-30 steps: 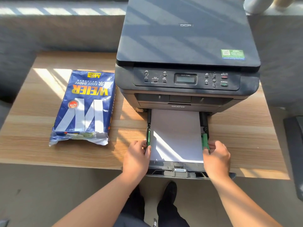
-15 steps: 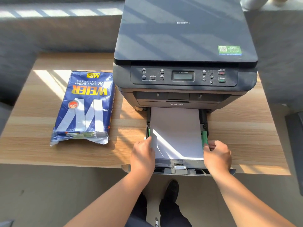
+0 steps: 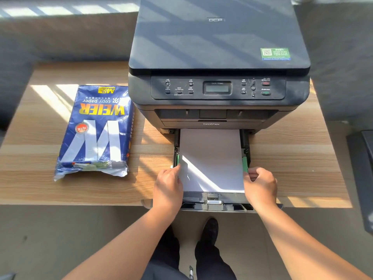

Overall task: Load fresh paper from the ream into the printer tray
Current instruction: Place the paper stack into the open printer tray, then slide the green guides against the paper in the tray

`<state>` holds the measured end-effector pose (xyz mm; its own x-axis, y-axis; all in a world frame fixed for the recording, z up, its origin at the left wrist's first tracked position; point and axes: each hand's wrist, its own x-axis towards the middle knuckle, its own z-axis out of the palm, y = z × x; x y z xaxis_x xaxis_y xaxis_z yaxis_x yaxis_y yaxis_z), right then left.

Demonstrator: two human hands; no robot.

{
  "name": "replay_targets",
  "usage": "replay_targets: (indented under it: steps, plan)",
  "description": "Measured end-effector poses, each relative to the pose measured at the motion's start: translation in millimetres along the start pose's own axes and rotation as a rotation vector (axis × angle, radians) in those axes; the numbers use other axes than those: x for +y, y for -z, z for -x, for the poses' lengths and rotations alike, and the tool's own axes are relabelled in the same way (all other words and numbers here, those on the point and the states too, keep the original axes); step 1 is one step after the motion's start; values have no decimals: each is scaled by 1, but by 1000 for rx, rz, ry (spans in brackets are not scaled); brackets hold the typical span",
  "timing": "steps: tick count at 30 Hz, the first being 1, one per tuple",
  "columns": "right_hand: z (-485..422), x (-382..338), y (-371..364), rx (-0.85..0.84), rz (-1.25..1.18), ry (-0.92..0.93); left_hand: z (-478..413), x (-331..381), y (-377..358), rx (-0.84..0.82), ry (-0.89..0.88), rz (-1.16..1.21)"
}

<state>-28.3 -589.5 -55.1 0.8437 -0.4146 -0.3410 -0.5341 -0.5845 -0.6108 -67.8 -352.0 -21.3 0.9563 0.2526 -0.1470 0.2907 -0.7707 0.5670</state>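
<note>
hands [image 3: 168, 186] [image 3: 260, 183] cover tray's [image 3: 214, 205] front corners.

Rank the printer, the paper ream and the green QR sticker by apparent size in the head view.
1. printer
2. paper ream
3. green QR sticker

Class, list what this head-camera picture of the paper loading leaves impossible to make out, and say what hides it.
- How thick the paper stack is: head view looks straight down.
- Rear of the tray: hidden inside the printer.
- Button labels on the control panel: too small.
- Left hand fingertips: behind the lifted sheet corner.
</note>
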Motion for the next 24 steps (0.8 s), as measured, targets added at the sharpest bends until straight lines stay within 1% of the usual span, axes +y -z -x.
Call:
replay_targets:
  steps: [2, 4, 5, 7, 8, 10, 12, 14, 16, 19, 21, 24]
  plan:
    - [-3, 0, 2, -23, 7, 8, -2, -2, 0, -56, 9, 14]
    - [3, 1, 10, -42, 49, 68, 2, -3, 7, -81, -21, 9]
    - [11, 3, 17, -12, 90, 156, 6, -4, 12, -51, -78, -23]
    - [46, 10, 32, 95, 126, 433, 29, -5, 27, 26, -266, -75]
    - [69, 14, 38, 103, 136, 575, 46, -4, 34, 27, -371, -72]
    - [105, 26, 41, 14, 178, 786, 78, -7, 37, -63, -559, -78]
    - [120, 44, 32, -59, 244, 885, 99, -18, 26, -142, -662, -168]
    - [120, 51, 23, -85, 295, 880, 103, -28, 14, -144, -661, -230]
    - [117, 51, 19, -86, 331, 865, 99, -28, 9, -129, -605, -221]
    - [111, 46, 18, -107, 388, 864, 91, -28, 7, -121, -570, -222]
    - [105, 40, 17, -108, 420, 872, 83, -27, 6, -129, -558, -237]
    - [90, 22, 12, -141, 454, 835, 59, -20, 5, -141, -537, -278]
